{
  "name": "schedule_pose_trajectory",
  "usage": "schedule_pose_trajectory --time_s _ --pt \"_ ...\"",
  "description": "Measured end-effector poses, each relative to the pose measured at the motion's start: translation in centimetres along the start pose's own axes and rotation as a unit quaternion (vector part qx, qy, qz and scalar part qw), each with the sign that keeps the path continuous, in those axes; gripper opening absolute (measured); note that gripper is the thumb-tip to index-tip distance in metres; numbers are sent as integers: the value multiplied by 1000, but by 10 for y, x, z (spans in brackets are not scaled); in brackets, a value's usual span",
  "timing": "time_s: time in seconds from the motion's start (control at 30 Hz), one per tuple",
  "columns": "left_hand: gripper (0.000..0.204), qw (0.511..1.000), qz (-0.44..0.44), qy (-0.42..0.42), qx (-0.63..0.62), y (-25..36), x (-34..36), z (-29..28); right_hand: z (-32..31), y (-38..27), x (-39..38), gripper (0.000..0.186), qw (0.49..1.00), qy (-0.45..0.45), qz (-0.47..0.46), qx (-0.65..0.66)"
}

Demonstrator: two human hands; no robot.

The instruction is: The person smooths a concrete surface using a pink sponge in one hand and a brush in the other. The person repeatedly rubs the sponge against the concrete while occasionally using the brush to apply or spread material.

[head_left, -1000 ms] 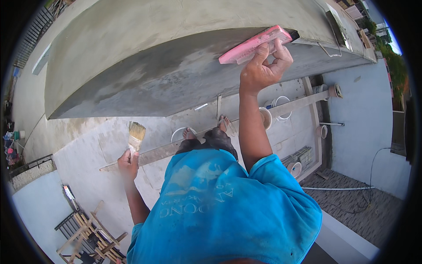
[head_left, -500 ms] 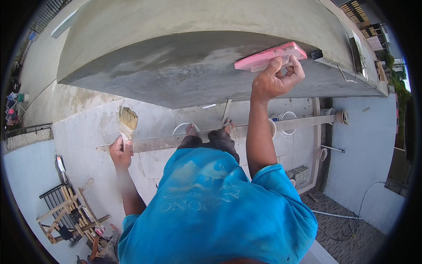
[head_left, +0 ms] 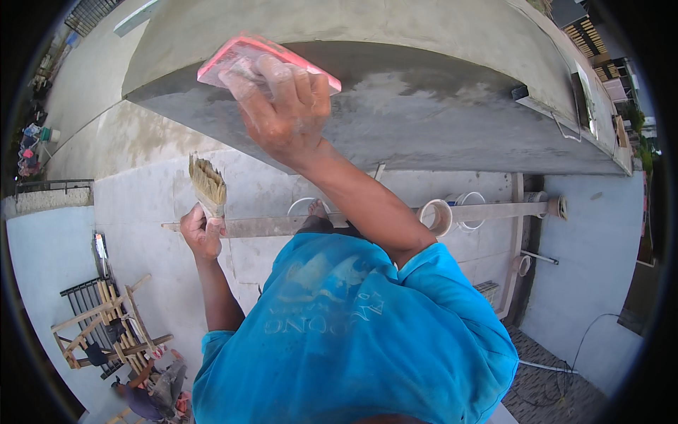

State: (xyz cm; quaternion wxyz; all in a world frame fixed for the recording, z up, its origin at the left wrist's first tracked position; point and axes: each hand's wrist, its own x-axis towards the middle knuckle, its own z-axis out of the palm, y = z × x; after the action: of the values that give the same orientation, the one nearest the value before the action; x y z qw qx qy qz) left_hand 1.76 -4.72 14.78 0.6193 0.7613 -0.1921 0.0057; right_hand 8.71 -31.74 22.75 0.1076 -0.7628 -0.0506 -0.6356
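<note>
My right hand [head_left: 286,113] grips a pink float [head_left: 321,79], pressed on the grey, partly damp plastered curved face [head_left: 417,113] of an overhanging concrete edge, near its upper left part, below the paler band [head_left: 339,21]. Lower left of it, my left hand [head_left: 201,233] holds a paintbrush [head_left: 206,180] upright, with pale, worn bristles pointing up, apart from the plaster. Below, one bare foot [head_left: 317,209] shows beside the long plank [head_left: 268,226]; the other is hidden by my right arm.
Buckets [head_left: 436,218] stand along the plank at right. A metal bracket [head_left: 561,124] hangs on the edge. Wooden frames and poles [head_left: 99,318] lie at lower left, where another person [head_left: 141,399] is partly visible. A cable [head_left: 586,339] runs by the right wall [head_left: 579,268].
My right hand has swept the float leftward along the plastered face, from the right end to the upper left. My left hand with the brush has shifted slightly.
</note>
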Motion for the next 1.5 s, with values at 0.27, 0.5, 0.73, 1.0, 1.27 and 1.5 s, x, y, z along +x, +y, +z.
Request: schedule_pose_trajectory --time_s 0.27,0.5,0.73,1.0,1.27,1.5 --pt "50 998 -59 -30 -8 14 -9 7 -153 148 -84 33 932 57 357 -32" --pt "36 967 53 -248 35 67 40 83 -178 55 -26 36 826 -113 272 480" --pt "35 969 -16 -247 16 39 14 89 -225 198 204 37 910 -379 -84 143" --pt "41 979 -63 -190 -40 27 -2 101 -122 148 212 22 786 -589 -129 137" --pt "41 978 -161 -125 -50 17 -31 90 -142 237 217 20 803 -591 -65 -36" --pt "39 981 -137 -135 -36 9 -25 95 -77 138 208 24 798 -531 -198 203"
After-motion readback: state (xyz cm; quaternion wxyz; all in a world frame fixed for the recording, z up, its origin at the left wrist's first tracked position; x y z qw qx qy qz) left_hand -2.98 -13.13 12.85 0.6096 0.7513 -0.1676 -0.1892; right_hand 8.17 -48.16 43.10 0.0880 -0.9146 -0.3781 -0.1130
